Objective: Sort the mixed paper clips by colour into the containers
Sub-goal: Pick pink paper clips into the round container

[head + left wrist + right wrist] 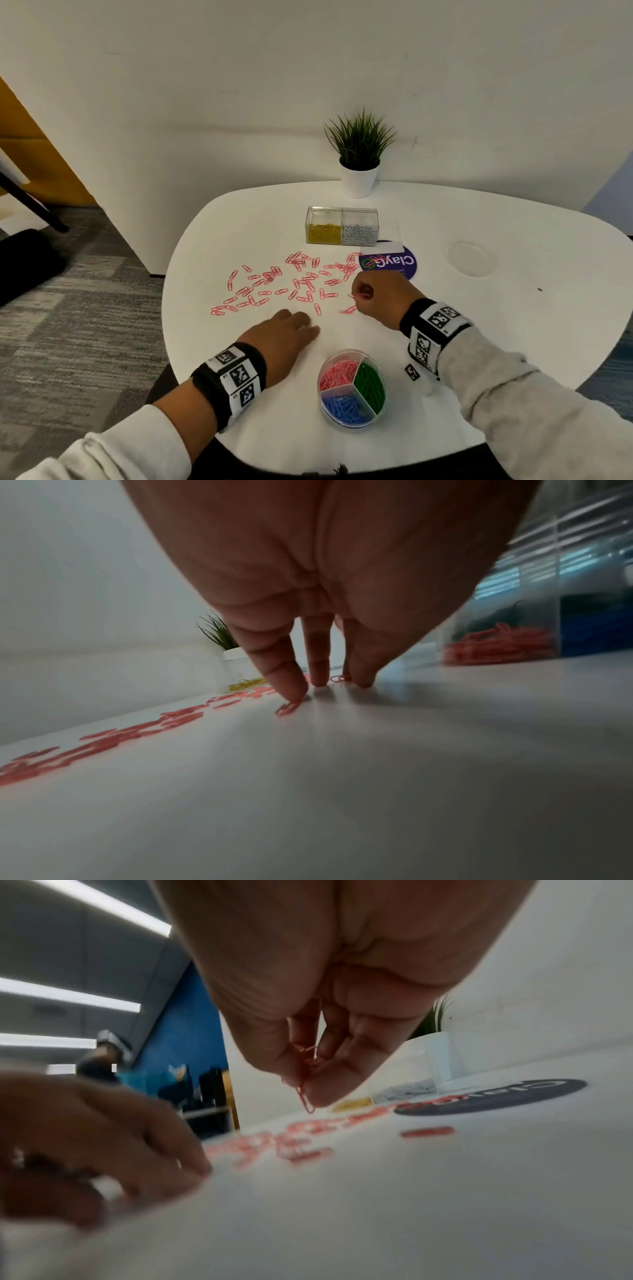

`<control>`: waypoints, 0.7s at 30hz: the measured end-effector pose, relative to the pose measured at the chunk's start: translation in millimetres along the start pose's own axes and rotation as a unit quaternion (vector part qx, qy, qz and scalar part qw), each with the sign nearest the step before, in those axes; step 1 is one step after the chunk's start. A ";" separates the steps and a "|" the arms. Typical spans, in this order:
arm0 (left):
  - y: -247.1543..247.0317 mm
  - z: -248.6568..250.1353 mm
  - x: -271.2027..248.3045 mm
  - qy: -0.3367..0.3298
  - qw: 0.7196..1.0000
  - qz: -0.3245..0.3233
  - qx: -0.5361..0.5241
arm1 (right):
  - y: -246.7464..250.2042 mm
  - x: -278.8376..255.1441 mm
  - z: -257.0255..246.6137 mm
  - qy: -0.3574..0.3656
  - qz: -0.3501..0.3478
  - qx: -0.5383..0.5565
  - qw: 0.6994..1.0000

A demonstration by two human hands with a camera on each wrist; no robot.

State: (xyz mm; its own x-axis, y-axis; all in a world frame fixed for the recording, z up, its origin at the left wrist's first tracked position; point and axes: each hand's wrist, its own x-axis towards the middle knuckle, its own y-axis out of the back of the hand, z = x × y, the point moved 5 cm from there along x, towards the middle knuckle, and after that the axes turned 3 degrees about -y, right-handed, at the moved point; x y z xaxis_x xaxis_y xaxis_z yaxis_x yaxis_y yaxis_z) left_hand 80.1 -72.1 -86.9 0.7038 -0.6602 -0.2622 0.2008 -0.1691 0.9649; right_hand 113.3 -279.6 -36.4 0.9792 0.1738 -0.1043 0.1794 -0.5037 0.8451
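Observation:
Several pink paper clips (274, 284) lie scattered across the middle of the white table (513, 308). My right hand (358, 296) hovers just above the table at the right end of the scatter and pinches pink clips (306, 1099) between thumb and fingers (329, 1093). My left hand (306, 325) rests with straight fingertips (291, 691) on the table near the scatter's front edge, touching a pink clip (286, 709). In front of both hands stands a round clear container (352, 423) whose three compartments hold pink, green and blue clips.
A clear two-part box (342, 214) with yellow and silver clips stands behind the scatter. A potted plant (359, 154) is at the back edge. A purple round label (400, 263) and a clear round lid (472, 258) lie to the right.

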 end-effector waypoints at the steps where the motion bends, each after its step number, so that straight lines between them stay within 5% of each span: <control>1: 0.0 -1.5 0.8 0.008 1.000 0.006 -0.004 | 4.6 -6.7 -5.1 0.008 0.008 0.037 0.999; 7: 3.6 -11.3 0.5 0.032 0.999 0.025 -0.028 | 4.3 -56.7 -36.9 0.070 -0.058 0.155 0.984; 15: 20.1 -15.8 -12.6 0.070 0.992 0.051 -0.093 | -12.6 -70.2 -40.2 0.086 -0.141 0.039 0.985; 21: 70.2 1.0 -24.8 0.019 0.966 0.140 -0.215 | -12.8 -72.4 -45.1 0.105 -0.147 0.006 0.983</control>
State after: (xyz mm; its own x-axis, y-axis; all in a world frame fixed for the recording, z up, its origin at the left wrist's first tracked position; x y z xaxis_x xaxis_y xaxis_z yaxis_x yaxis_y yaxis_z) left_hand 76.0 -68.3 -12.7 0.7949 -0.6067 -0.0003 0.2574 0.3368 0.9057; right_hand 35.9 -247.6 -16.0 0.8437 0.4842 -0.2318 0.4545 -0.4145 0.7884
